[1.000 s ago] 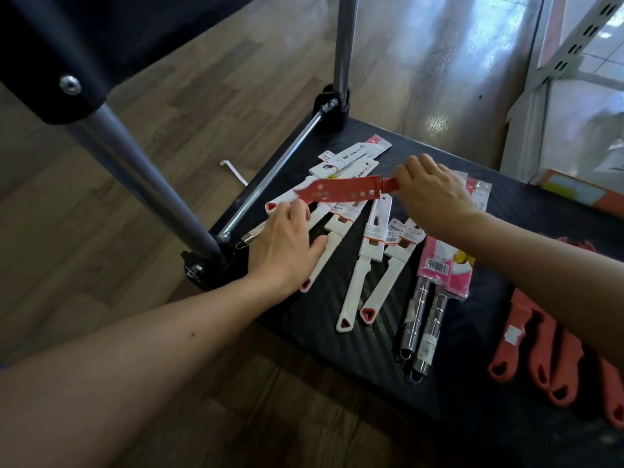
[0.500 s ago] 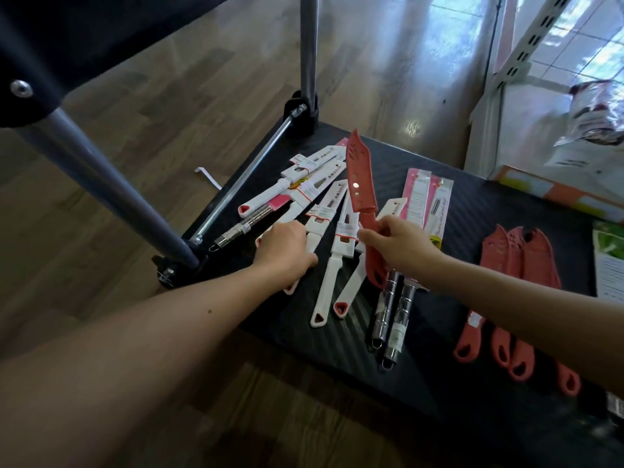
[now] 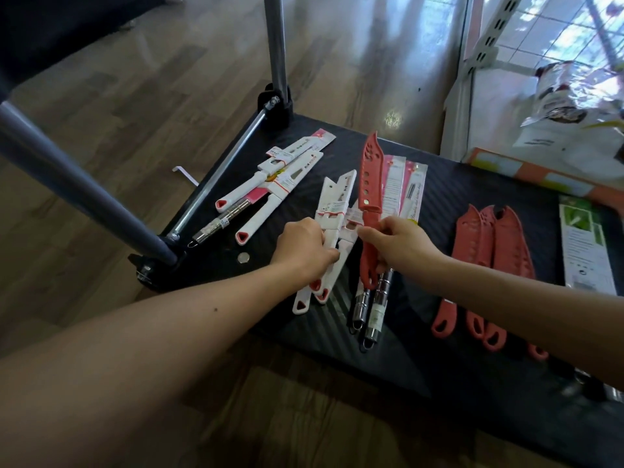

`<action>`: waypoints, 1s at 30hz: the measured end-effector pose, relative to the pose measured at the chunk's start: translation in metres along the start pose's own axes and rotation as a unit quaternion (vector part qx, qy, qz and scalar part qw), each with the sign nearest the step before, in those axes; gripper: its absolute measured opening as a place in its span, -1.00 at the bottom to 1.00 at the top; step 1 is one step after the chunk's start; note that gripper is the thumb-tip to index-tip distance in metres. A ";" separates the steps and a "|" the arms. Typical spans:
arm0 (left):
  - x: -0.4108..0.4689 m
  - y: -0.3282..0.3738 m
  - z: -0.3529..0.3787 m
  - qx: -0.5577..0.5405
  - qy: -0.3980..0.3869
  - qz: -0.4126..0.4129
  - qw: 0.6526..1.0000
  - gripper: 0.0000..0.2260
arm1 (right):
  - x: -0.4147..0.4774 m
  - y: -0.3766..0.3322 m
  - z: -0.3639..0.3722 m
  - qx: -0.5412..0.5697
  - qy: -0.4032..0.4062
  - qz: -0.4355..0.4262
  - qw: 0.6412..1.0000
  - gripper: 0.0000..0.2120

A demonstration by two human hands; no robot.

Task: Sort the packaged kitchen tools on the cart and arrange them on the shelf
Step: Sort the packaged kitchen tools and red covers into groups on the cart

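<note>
On the black cart deck [image 3: 456,352], my left hand [image 3: 305,248] grips a bundle of white-handled packaged knives [image 3: 332,211] near their middle. My right hand [image 3: 396,244] holds a red sheathed knife [image 3: 369,184] by its handle, blade pointing away, over two steel-handled tools in pink-and-white packs [image 3: 401,194]. More white knives [image 3: 270,187] and one steel-handled tool [image 3: 216,226] lie at the deck's far left. Several red sheathed knives [image 3: 486,251] lie side by side to the right.
The cart's grey handle tube [image 3: 77,194] and upright post [image 3: 277,49] stand at the left. A small silver disc [image 3: 243,258] lies on the deck. A green-and-white pack [image 3: 584,244] and an orange box [image 3: 540,177] sit at the right. White shelf uprights [image 3: 486,45] rise behind. Wood floor surrounds the cart.
The red knife swung from lying crosswise to pointing away and came down over the steel tools. My left hand gathered white knives into a bundle, pulling them from the left group.
</note>
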State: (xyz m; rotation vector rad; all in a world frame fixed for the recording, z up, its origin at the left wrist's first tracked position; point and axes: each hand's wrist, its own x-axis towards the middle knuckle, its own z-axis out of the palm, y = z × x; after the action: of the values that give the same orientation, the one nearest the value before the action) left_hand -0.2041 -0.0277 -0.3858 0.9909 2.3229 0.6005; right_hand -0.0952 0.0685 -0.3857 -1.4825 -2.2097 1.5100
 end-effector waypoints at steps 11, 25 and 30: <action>-0.005 0.007 0.006 0.063 -0.001 0.027 0.998 -0.69 | -0.008 0.008 -0.010 -0.004 0.018 0.013 1.000 -0.76; -0.011 0.077 0.044 0.180 0.027 0.232 0.956 -0.64 | -0.044 0.062 -0.077 -0.056 0.130 0.023 0.990 -0.78; -0.015 0.090 0.055 0.196 0.011 0.248 0.949 -0.65 | -0.054 0.086 -0.093 -0.026 0.145 0.062 0.987 -0.77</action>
State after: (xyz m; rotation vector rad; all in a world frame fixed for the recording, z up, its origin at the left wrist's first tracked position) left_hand -0.1146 0.0275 -0.3706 1.7915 2.2596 0.3303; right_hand 0.0400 0.0948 -0.3807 -1.7571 -2.0345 1.1811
